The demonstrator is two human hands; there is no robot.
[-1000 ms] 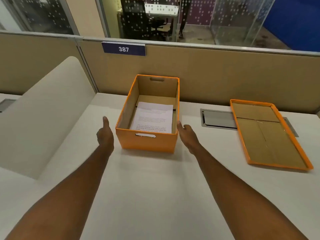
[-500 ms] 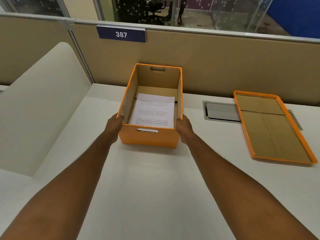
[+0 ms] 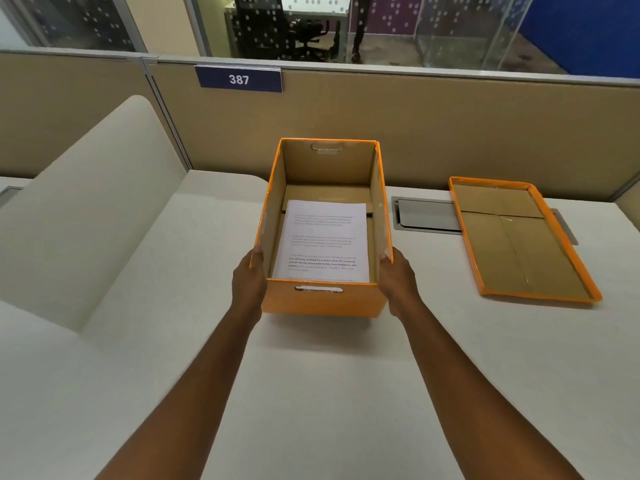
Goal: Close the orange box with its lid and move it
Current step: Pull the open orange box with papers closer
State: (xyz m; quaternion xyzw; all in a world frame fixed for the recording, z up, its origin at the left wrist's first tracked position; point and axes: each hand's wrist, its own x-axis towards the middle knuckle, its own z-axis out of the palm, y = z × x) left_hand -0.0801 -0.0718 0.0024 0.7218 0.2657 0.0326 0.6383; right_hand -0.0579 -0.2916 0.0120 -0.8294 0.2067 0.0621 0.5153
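Note:
An open orange box (image 3: 322, 299) with a brown cardboard inside stands on the white desk, a printed sheet of paper (image 3: 323, 240) lying flat in it. My left hand (image 3: 247, 285) grips its left wall near the front corner, thumb over the rim. On the opposite wall my right hand (image 3: 398, 282) holds the same way. The orange lid (image 3: 519, 237) lies upside down on the desk to the right, apart from the box.
A grey cable hatch (image 3: 426, 216) is set into the desk between box and lid, partly under the lid. A beige partition (image 3: 450, 133) with a blue "387" sign (image 3: 239, 79) closes the far side. A cream curved divider (image 3: 86, 216) rises on the left.
Both hands went from open beside the box to gripping its side walls. The box now sits nearer to me and looks slightly raised at the front.

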